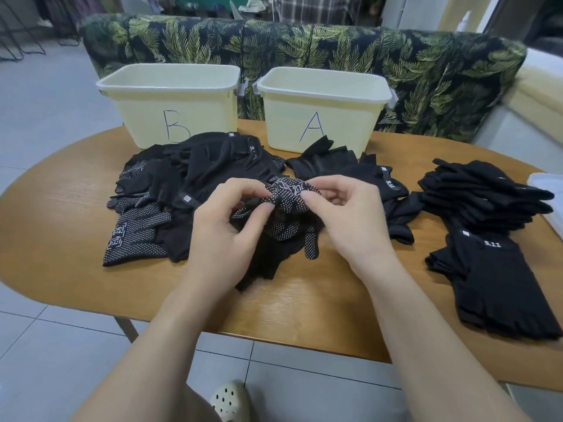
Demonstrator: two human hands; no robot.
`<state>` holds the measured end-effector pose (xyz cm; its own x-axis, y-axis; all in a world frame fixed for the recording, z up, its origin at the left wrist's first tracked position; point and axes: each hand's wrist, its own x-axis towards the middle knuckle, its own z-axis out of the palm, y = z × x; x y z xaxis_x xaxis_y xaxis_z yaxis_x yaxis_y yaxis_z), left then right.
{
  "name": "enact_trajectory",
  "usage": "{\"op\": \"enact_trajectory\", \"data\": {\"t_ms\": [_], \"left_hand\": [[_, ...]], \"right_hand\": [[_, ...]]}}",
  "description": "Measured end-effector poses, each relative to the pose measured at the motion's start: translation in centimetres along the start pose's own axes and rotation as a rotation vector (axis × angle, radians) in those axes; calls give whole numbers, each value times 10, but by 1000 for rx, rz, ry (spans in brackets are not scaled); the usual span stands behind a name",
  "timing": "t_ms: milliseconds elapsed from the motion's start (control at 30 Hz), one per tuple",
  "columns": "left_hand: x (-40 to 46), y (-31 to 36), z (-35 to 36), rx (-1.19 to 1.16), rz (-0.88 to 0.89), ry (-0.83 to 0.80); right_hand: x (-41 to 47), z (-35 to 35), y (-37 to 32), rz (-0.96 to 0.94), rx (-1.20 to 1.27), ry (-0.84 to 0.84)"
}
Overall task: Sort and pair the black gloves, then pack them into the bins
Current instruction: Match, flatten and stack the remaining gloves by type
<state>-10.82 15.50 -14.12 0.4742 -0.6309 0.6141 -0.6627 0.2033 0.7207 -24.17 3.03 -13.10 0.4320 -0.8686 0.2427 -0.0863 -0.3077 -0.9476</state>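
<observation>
A black glove with white grip dots point(288, 213) is bunched up over the middle of the wooden table point(61, 239). My left hand point(227, 220) pinches its left side and my right hand point(341, 214) pinches its cuff from the right. A loose heap of black gloves point(189, 175) lies behind and left of my hands. Two neat stacks of plain black gloves point(484, 193) point(493, 284) sit on the right, the near one marked 5.11. Pale yellow bin B point(170, 102) and bin A point(323, 108) stand at the back; their insides are hidden.
A few more black gloves point(344, 166) lie in front of bin A. A leaf-patterned sofa point(426, 74) runs behind the table. A white object point(548, 193) pokes in at the right edge. Tiled floor and my shoe point(230, 402) show below the table's near edge.
</observation>
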Motion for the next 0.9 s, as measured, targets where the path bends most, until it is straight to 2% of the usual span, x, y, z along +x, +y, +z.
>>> {"op": "enact_trajectory", "data": {"t_ms": [100, 167, 300, 400, 600, 767, 833, 900], "left_hand": [[-6, 11, -1, -141, -35, -31], [-9, 19, 0, -330, -138, -79], [-10, 25, 8, -468, -366, -88], [-9, 24, 17, -536, -505, -171], [-9, 32, 43, -777, -698, -282], [-10, 40, 63, -823, -750, -262], [-10, 44, 66, -805, -694, -272], [-9, 51, 65, -794, -600, -319]], "right_hand": [[-10, -8, -13, -128, 44, -41], [-17, -13, -20, -158, 108, -89], [-32, -30, -29, -128, 243, -132], [-45, -51, -32, -96, 315, -161], [-76, -87, -17, -23, 269, -192], [-86, -106, -8, -21, 214, -198], [-87, -108, -7, 68, 277, -210], [-86, -110, -5, 204, 379, -148]]}}
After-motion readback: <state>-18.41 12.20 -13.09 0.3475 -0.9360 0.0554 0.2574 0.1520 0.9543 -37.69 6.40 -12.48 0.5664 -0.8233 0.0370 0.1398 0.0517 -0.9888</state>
